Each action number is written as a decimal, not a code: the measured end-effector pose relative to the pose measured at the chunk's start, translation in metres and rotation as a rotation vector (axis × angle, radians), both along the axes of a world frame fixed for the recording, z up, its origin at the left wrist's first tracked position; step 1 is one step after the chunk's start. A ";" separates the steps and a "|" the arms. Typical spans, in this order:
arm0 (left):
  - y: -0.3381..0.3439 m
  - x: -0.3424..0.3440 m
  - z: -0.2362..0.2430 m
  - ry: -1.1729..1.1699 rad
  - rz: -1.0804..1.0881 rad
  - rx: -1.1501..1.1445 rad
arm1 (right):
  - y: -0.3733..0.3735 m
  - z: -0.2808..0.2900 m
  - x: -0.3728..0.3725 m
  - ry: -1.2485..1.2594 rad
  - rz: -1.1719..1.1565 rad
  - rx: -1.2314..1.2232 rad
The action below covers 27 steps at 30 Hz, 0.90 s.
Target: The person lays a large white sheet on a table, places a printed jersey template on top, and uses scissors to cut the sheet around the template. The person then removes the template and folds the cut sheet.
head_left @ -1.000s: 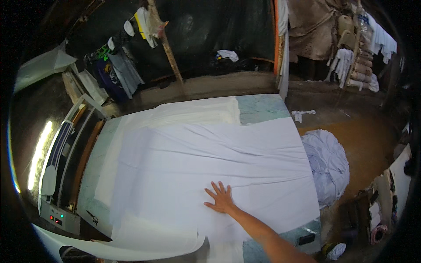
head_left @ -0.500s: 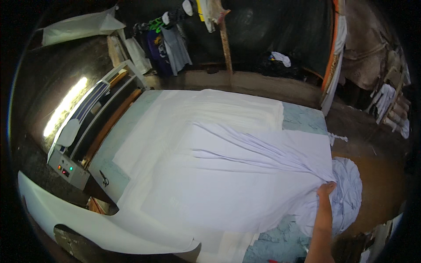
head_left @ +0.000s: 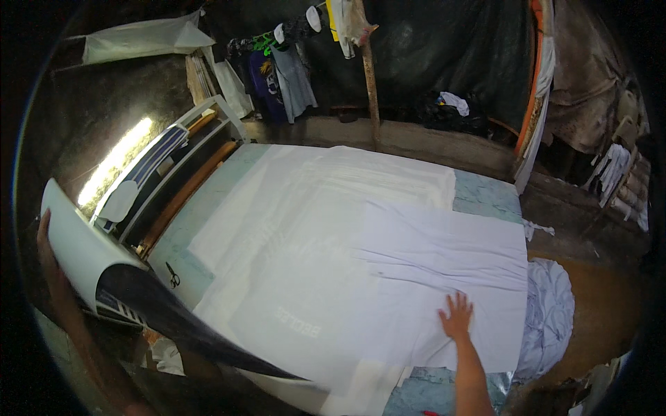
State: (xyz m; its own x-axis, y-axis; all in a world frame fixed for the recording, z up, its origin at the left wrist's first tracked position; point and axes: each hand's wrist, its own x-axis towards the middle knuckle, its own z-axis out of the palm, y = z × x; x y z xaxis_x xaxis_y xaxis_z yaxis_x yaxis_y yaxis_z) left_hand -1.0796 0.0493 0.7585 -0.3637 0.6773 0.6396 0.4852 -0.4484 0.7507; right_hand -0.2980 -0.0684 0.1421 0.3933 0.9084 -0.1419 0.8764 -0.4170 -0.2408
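My right hand (head_left: 456,315) lies flat with its fingers spread on a thin white cloth (head_left: 444,249), which covers the right half of the table and has a few creases. At the far left my left hand (head_left: 46,225) holds the raised edge of a large white sheet (head_left: 75,232), its fingers partly hidden. That sheet curls, showing a dark printed side (head_left: 166,305), and sweeps down to the table's near edge. Beneath the cloth, pale sheets (head_left: 298,208) with faint marks are spread out.
A machine with an orange-brown roller (head_left: 187,197) runs along the table's left end, beside a bright tube lamp (head_left: 114,163). Black scissors (head_left: 173,276) lie near it. Bunched cloth (head_left: 548,319) hangs past the right edge. Clothes (head_left: 295,80) hang behind.
My right hand has let go of the gathered cloth at the right edge and now rests flat further left. The cloth's left edge has shifted right. The sheet has risen, with my left hand now visible.
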 end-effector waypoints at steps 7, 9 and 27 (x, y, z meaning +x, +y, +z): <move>0.096 0.089 0.004 -0.239 -0.417 -0.054 | 0.005 0.070 0.037 0.130 -0.180 0.163; 0.121 0.129 0.006 -0.236 -0.544 -0.061 | 0.025 0.118 -0.018 0.464 0.092 0.439; -0.104 0.062 -0.185 -0.327 0.240 -0.247 | 0.080 0.351 -0.240 0.029 0.672 1.579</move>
